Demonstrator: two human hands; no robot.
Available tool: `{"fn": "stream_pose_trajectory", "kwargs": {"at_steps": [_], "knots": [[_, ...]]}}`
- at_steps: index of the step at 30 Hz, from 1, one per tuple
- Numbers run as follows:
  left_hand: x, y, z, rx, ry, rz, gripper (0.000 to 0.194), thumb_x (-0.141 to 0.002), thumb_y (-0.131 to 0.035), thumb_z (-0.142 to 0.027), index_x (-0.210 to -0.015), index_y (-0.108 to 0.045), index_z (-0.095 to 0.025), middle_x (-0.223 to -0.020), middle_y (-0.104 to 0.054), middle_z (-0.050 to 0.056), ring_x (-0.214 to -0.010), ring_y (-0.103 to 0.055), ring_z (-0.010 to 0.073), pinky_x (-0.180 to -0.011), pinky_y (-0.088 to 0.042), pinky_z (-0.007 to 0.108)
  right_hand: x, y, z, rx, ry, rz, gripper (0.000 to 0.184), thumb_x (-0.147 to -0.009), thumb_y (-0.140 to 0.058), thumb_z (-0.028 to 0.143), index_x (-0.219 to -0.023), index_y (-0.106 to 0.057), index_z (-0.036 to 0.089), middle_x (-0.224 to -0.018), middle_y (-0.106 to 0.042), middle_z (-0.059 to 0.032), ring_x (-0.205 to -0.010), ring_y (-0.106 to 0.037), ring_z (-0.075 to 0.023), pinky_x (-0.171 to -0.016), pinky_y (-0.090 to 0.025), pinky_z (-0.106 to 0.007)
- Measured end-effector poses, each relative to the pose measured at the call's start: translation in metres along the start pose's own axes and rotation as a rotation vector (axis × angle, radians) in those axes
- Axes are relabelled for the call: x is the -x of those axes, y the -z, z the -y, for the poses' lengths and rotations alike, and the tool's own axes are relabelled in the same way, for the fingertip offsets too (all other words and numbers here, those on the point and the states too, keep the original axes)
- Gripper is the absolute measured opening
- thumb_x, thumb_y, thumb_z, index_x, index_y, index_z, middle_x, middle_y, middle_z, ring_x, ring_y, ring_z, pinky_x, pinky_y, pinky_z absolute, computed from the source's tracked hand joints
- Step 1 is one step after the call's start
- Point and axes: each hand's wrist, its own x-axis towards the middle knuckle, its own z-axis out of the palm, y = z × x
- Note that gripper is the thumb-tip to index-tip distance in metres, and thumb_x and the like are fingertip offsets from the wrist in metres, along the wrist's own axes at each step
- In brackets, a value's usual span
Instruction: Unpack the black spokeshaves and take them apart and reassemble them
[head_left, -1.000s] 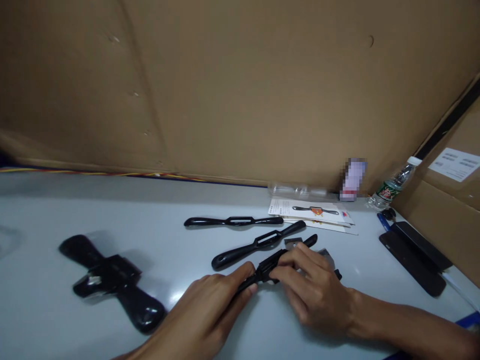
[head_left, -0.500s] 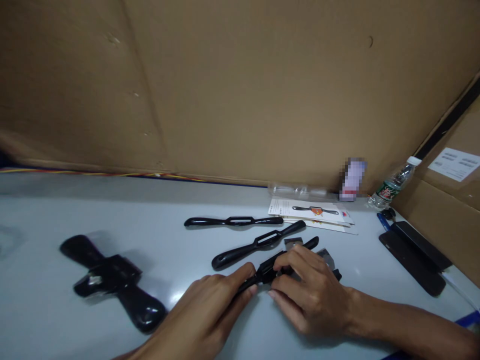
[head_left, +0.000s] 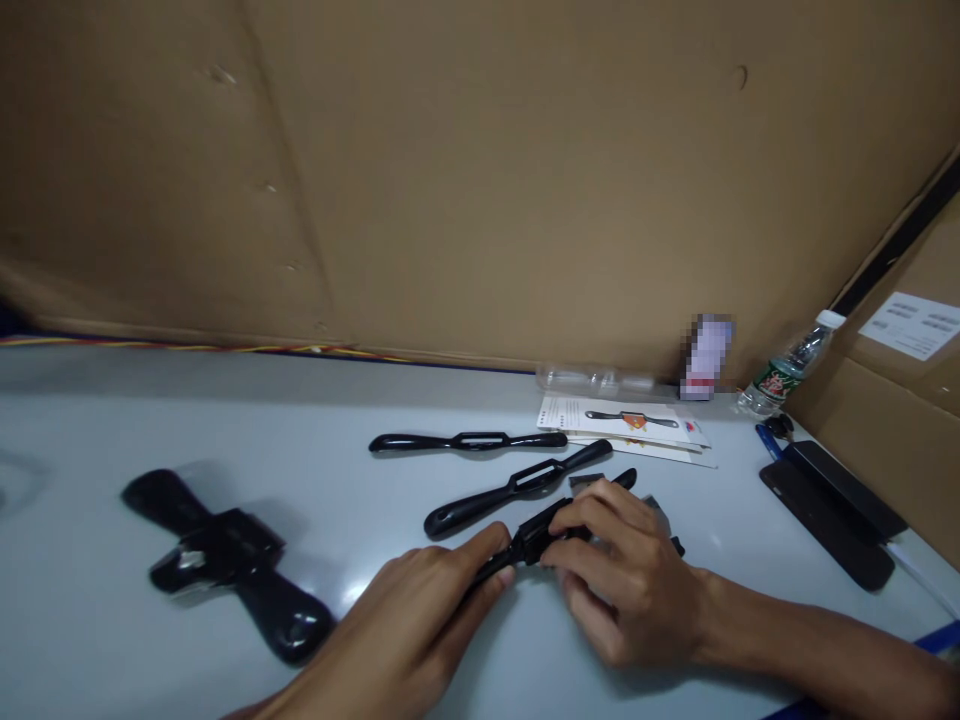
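A black two-handled spokeshave lies on the pale table in front of me. My left hand is closed round its near handle. My right hand pinches its middle body with curled fingers, beside small metal plates that are partly hidden. The far handle tip sticks out beyond my right fingers. Two more black spokeshave bodies lie just behind, one angled and one lying crosswise.
A stack of assembled black spokeshaves sits at the left. Printed cards, a clear plastic sleeve and a water bottle lie at the back right. Black flat cases rest at the right. Cardboard sheets wall the table's back.
My right hand's fingers have shifted slightly on the spokeshave's middle, curling closer over it. My left hand and the other tools have stayed in place.
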Motion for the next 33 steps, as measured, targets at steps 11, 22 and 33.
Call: {"fn": "stream_pose_trajectory", "kwargs": {"at_steps": [11,22,33], "knots": [[-0.0027,0.0021,-0.0009,-0.004,0.039,0.036,0.040,-0.099,-0.029,-0.043,-0.102,-0.064,-0.024,-0.079,-0.076,0.005,-0.077,-0.074,0.0280,-0.062,-0.050,0.034,0.0006,-0.0009,0.0022,-0.005,-0.052,0.007,0.030,-0.090,-0.046,0.003,-0.114,-0.063,0.009,-0.098,-0.065,-0.0128,-0.089,-0.056,-0.0218,-0.080,-0.052,-0.036],[-0.0025,0.0023,-0.0038,-0.007,0.023,0.023,0.036,-0.099,-0.031,-0.041,-0.096,-0.062,-0.023,-0.072,-0.073,0.003,-0.066,-0.071,0.0253,-0.057,-0.042,0.031,-0.0013,0.0005,0.0031,-0.051,0.097,-0.004,0.021,-0.088,-0.049,0.005,-0.094,-0.068,0.012,-0.083,-0.069,-0.0067,-0.087,-0.058,-0.0210,-0.078,-0.049,-0.037],[-0.0018,0.0016,-0.0012,-0.011,0.016,-0.007,0.035,-0.099,-0.032,-0.039,-0.099,-0.063,-0.023,-0.078,-0.076,0.004,-0.075,-0.073,0.0247,-0.062,-0.046,0.030,0.0015,-0.0035,0.0022,0.031,-0.103,-0.014,0.015,-0.095,-0.054,0.012,-0.102,-0.067,0.013,-0.089,-0.065,-0.0084,-0.085,-0.055,-0.0213,-0.075,-0.048,-0.035]]}}
